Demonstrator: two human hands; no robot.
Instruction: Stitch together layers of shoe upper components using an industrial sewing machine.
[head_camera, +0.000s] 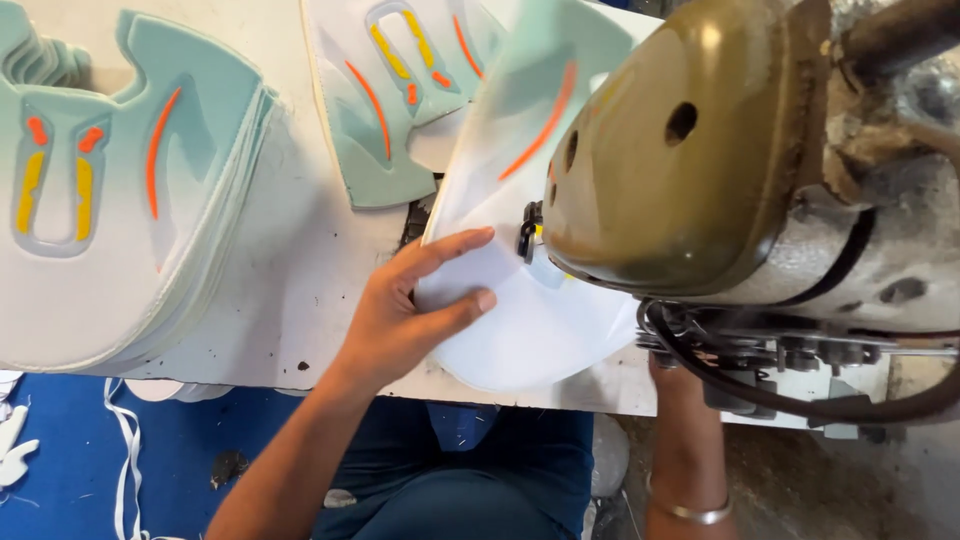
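From the head view, my left hand (405, 305) lies flat and spread on a white shoe upper piece (520, 300), thumb and forefinger parted narrowly, pressing its near edge down on the white tabletop (300, 270). The hand grips nothing; it only rests on the piece. The piece runs from just by my fingers up and to the right, under the head of an olive-brown sewing machine (690, 150), and its far end shows a pale green panel with an orange stripe. A small black presser part (527, 232) of the machine sits on the piece just beside my forefinger tip.

My right hand is hidden behind the machine; only my right forearm (685, 450) shows, coming up from below with a thin metal bangle (690, 512) on the wrist, so I cannot tell whether that hand is open or closed, or what it touches.

To the left, well apart from my left hand, stands a stack of matching uppers (110, 220), pale green and white with orange and yellow marks. Another such upper (400, 100) lies at the far edge, touching the piece I hold down. A black cable (800, 400) loops under the machine. Below the tabletop lies a blue floor (90, 470) with white strips on it.
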